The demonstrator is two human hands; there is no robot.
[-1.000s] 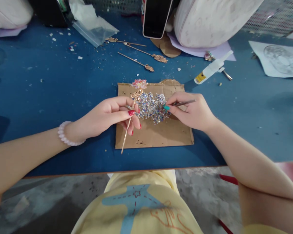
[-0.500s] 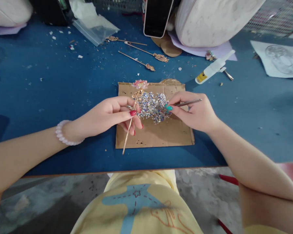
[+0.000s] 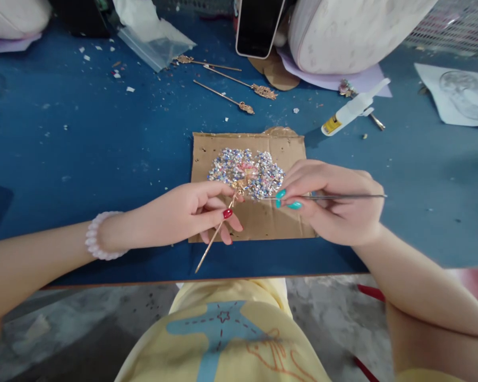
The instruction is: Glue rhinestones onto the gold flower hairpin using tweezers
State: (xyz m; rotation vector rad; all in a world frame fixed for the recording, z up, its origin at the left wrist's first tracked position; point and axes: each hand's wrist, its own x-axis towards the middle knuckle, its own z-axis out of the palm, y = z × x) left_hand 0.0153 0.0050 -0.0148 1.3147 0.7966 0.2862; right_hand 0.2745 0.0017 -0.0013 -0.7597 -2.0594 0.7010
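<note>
Between the thumb and fingers of my left hand (image 3: pixel 199 212) is a gold hairpin (image 3: pixel 212 245), its thin stick slanting toward the table's front edge. A pink flower (image 3: pixel 247 171) sits at the hairpin's head, in front of a heap of small blue and silver rhinestones (image 3: pixel 231 163). My right hand (image 3: pixel 336 201) is closed on a thin metal tool that looks like tweezers (image 3: pixel 342 197). Its tip points left, close to the hairpin's head; whether they touch I cannot tell. The rhinestones lie on a piece of cardboard (image 3: pixel 271 225) under both hands.
Several gold hairpins (image 3: pixel 227 100) lie behind the cardboard. To the right rests a glue bottle (image 3: pixel 352 110) with a yellow label. A phone (image 3: pixel 258 26), a pale rounded bag (image 3: pixel 330 37), a plastic bag (image 3: pixel 155 45) and a printed paper (image 3: pixel 458 93) are at the back.
My left hand has brought the hairpin nearer to me and slightly right, its flower now over the rhinestones. My right hand has moved right and nearer, turning the tool almost level.
</note>
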